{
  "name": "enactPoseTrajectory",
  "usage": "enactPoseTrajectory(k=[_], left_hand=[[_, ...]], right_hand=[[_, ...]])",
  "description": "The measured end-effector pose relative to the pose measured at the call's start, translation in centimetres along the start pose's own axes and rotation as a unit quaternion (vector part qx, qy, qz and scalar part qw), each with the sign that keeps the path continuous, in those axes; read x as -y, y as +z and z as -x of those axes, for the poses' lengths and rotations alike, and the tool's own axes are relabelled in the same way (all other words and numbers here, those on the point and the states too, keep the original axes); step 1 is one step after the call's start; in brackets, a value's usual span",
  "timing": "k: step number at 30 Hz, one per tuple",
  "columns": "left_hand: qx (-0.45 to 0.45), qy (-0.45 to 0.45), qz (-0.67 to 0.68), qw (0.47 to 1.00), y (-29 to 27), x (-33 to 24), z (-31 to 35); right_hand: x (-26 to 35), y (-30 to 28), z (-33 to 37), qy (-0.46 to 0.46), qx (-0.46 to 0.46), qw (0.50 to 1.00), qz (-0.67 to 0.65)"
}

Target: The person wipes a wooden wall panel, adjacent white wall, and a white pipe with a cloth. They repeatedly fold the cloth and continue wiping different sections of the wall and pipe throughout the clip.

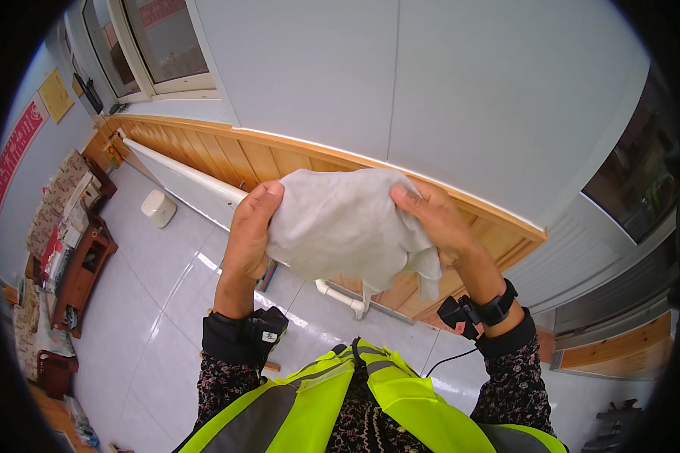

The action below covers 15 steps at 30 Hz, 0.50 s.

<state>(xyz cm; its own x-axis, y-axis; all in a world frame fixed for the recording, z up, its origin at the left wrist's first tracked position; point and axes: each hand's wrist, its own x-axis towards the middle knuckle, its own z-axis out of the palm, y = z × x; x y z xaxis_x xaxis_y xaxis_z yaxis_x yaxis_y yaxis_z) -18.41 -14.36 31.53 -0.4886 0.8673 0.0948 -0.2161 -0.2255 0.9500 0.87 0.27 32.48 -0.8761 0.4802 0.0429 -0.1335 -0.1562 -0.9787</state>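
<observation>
A pale grey cloth (340, 223) is stretched between my two hands in front of my chest. My left hand (253, 223) pinches its left edge, thumb on top and fingers behind. Its upper right edge is gripped by my right hand (434, 219), thumb across the front. Loose folds hang down below the right hand. Both hands are closed on the fabric, and most of the fingers are hidden behind it. Black straps with small devices circle both wrists.
A wall with wooden panelling (295, 160) runs ahead, with a white radiator (185, 177) along it and white pipes (344, 298) below. A window (166, 45) is at upper left. On the tiled floor (140, 302) stand a white bin (159, 208) and, far left, a wooden table (87, 275).
</observation>
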Motion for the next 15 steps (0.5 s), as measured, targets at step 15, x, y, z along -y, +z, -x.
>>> enactPoseTrajectory(k=[15], left_hand=[[0.163,0.081,-0.036,0.983,1.4,8.2,2.4]], right_hand=[[-1.0,5.4,0.8,-0.294,0.225,0.763,0.529]])
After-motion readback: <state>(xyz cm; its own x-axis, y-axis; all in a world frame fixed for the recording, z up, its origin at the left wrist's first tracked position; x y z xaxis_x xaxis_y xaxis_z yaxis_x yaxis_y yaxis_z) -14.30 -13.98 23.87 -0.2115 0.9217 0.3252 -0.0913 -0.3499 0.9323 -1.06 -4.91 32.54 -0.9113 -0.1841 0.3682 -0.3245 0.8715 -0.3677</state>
